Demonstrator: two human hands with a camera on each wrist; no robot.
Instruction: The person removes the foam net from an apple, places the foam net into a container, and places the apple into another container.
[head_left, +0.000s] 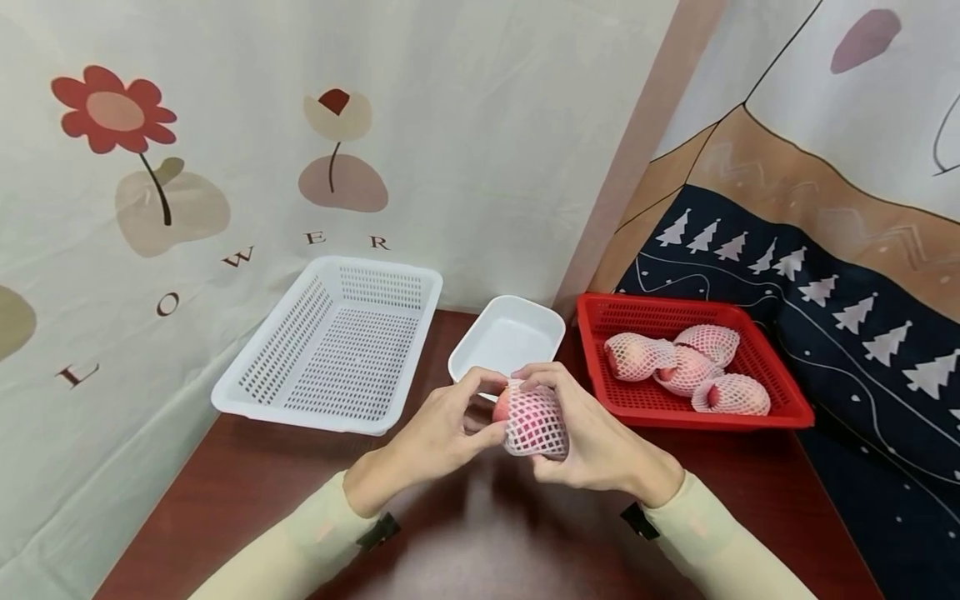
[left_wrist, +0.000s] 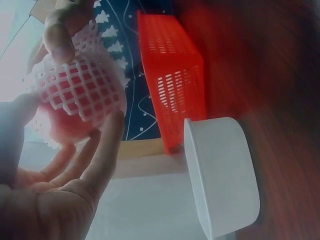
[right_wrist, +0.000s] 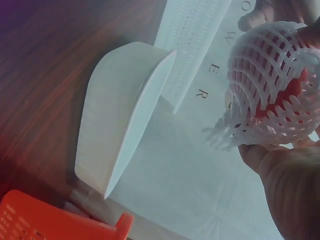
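Both hands hold one round, apple-like red fruit [head_left: 536, 423] in a white foam net [right_wrist: 260, 65], raised over the front of the table. My left hand [head_left: 438, 429] has its thumb and fingers curled about the left end, where a patch of bare red skin [left_wrist: 67, 122] shows past the net. My right hand [head_left: 596, 437] grips the netted right side, thumb below and fingers over the top. In the right wrist view, the net gapes over some red skin and its frayed edge sticks out. Just behind the hands stands a small white tub [head_left: 506, 333].
A red basket [head_left: 697, 421] at the right holds several netted fruits [head_left: 731, 394]. On the left is a white perforated basket [head_left: 345, 358] with nothing in it. The dark red-brown table [head_left: 255, 500] runs back to a printed curtain [head_left: 480, 150].
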